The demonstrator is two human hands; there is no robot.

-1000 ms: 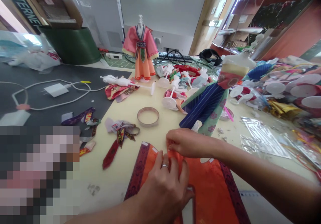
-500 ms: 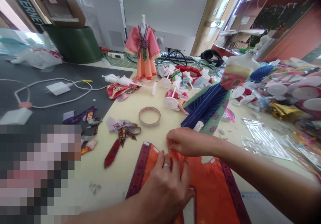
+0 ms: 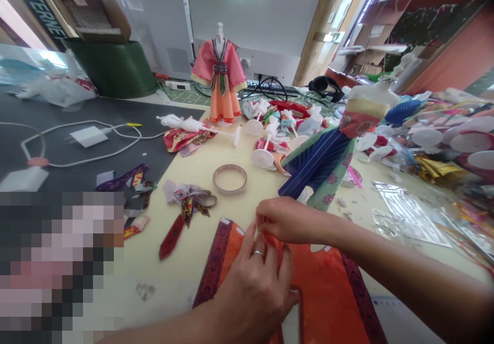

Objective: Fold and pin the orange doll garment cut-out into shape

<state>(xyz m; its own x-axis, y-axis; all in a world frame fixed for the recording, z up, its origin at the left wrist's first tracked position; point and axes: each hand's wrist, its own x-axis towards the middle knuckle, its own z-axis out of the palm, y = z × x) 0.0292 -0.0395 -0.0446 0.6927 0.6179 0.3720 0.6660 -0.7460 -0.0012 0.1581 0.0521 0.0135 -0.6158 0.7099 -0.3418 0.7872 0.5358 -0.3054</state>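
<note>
Orange cloth [image 3: 324, 292]: smooth, straight purple patterned borders [image 3: 212, 264].

Orange cloth [image 3: 328, 297] across a cluttered table [image 3: 189, 168]
The left hand [image 3: 257, 282] rests on it, fingertips close by the right hand [image 3: 287, 220].

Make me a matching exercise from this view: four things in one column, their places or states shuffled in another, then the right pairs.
Column one
1. orange cloth
2. left hand
3. pink-robed figure
4. round band

Column two
A. upright in front of the large grey panel
B. on the cream surface, beyond the orange cloth and apart from it
C. spread beneath the left hand and the right hand
D. with a silver-coloured ring on a finger

Right pairs: 1-C, 2-D, 3-A, 4-B
</note>
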